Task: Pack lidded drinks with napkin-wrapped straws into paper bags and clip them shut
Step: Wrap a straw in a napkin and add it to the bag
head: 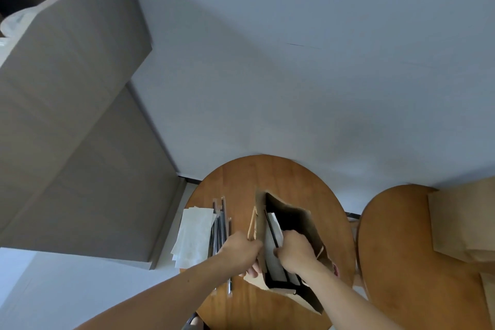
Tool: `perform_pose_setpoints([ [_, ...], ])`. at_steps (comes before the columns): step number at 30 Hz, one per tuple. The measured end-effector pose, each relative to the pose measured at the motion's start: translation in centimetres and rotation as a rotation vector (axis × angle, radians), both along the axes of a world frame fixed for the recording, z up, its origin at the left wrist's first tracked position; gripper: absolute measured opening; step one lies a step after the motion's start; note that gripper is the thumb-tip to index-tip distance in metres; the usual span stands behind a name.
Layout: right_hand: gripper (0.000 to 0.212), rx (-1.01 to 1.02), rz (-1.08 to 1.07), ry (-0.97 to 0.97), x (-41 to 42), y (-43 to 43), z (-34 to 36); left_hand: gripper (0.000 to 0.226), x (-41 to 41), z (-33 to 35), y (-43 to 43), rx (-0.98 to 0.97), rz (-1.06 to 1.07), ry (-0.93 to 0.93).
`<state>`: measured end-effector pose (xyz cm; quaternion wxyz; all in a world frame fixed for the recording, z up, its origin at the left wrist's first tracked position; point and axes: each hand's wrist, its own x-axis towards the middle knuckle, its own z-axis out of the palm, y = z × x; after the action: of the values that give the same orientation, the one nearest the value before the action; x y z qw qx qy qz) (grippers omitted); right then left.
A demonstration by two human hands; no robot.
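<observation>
Bag: brown paper bag [260, 222] stands open on the round wooden desk [241, 177].
Left hand [239, 249]: grips the bag's left rim.
Right hand [294, 249]: pinches a black straw [271, 228] with a white napkin [277, 225] in the bag's mouth.
Alongside: spare napkins [192, 233] and loose straws [221, 222], left of the bag.

one wide-angle head camera looks steeply down, close above the left hand [241, 249] and right hand [296, 252] at an open brown paper bag [302, 218] on a round brown wooden table [267, 174].
</observation>
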<state>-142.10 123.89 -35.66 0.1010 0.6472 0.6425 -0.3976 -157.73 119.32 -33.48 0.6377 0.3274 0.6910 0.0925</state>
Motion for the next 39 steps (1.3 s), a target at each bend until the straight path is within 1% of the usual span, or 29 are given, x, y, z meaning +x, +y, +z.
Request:
perform_pose_setpoints([
  [2, 0.019, -0.04, -0.016, -0.053, -0.4, 0.5, -1.0, 0.034, -0.1, -0.2, -0.3, 0.021, -0.023, 0.003],
  [5, 0.003, -0.11, -0.085, -0.004, -1.5, 1.8, -2.2, 0.033, -0.7, -0.5, -0.8, 0.028, -0.023, 0.004],
  [7, 0.006, -0.125, -0.087, -0.008, -2.1, 2.4, -3.2, 0.033, -1.1, -0.8, -0.9, 0.028, -0.015, 0.014],
  [10, 0.008, -0.113, -0.074, -0.114, -2.6, 2.5, -4.7, 0.026, -1.2, -1.1, -1.0, 0.03, 0.0, 0.028],
  [11, 0.009, -0.095, -0.056, -0.146, -2.7, 2.4, -5.2, 0.026, -1.3, -1.1, -1.0, 0.032, 0.004, 0.033],
  [14, 0.019, 0.005, 0.016, -0.206, -2.5, 1.9, -5.8, 0.03, -1.7, -1.1, -1.0, 0.039, 0.007, 0.059],
  [17, 0.026, 0.064, 0.017, -0.203, -2.5, 1.6, -5.5, 0.032, -2.0, -1.0, -1.2, 0.047, 0.009, 0.077],
  [20, 0.028, 0.083, 0.012, -0.162, -2.8, 1.6, -4.5, 0.032, -2.3, -1.0, -1.4, 0.061, -0.009, 0.089],
  [24, 0.019, 0.112, 0.103, -0.116, -3.0, 2.3, -1.3, 0.03, -2.1, -0.6, -1.2, 0.102, -0.071, 0.115],
  [26, 0.008, 0.135, 0.179, -0.103, -3.0, 2.7, 1.4, 0.025, -1.9, -0.4, -1.0, 0.146, -0.091, 0.159],
  [27, 0.008, 0.168, 0.213, -0.089, -2.8, 2.9, 3.0, 0.021, -1.8, -0.3, -0.9, 0.165, -0.09, 0.168],
  [28, 0.013, 0.23, 0.242, -0.062, -2.4, 3.1, 4.5, 0.017, -1.7, -0.1, -0.8, 0.179, -0.088, 0.163],
  [29, 0.022, 0.314, 0.255, -0.034, -1.8, 3.3, 5.9, 0.015, -1.5, 0.2, -0.7, 0.191, -0.09, 0.147],
  [30, 0.032, 0.398, 0.244, -0.001, -0.9, 3.6, 7.2, 0.021, -1.3, 0.4, -0.6, 0.204, -0.095, 0.132],
  [31, 0.038, 0.465, 0.203, 0.05, 0.0, 3.8, 8.3, 0.032, -1.2, 0.5, -0.5, 0.219, -0.102, 0.125],
  [33, 0.043, 0.5, 0.038, 0.182, 1.9, 3.8, 9.4, 0.052, -1.1, 0.6, -0.5, 0.249, -0.124, 0.121],
  [34, 0.044, 0.463, -0.059, 0.226, 2.9, 3.5, 9.4, 0.06, -1.0, 0.5, -0.5, 0.258, -0.134, 0.108],
  [36, 0.047, 0.319, -0.168, 0.204, 4.3, 2.6, 8.5, 0.076, -0.9, 0.3, -0.8, 0.239, -0.184, 0.067],
  [37, 0.047, 0.218, -0.189, 0.193, 4.9, 1.9, 7.6, 0.083, -0.7, 0.2, -1.1, 0.218, -0.223, 0.049],
  [38, 0.045, 0.094, -0.227, 0.225, 5.2, 1.1, 6.7, 0.089, -0.5, 0.1, -1.3, 0.195, -0.255, 0.031],
  [39, 0.04, -0.039, -0.279, 0.299, 5.2, 0.4, 5.9, 0.09, -0.2, 0.0, -1.6, 0.181, -0.272, 0.011],
])
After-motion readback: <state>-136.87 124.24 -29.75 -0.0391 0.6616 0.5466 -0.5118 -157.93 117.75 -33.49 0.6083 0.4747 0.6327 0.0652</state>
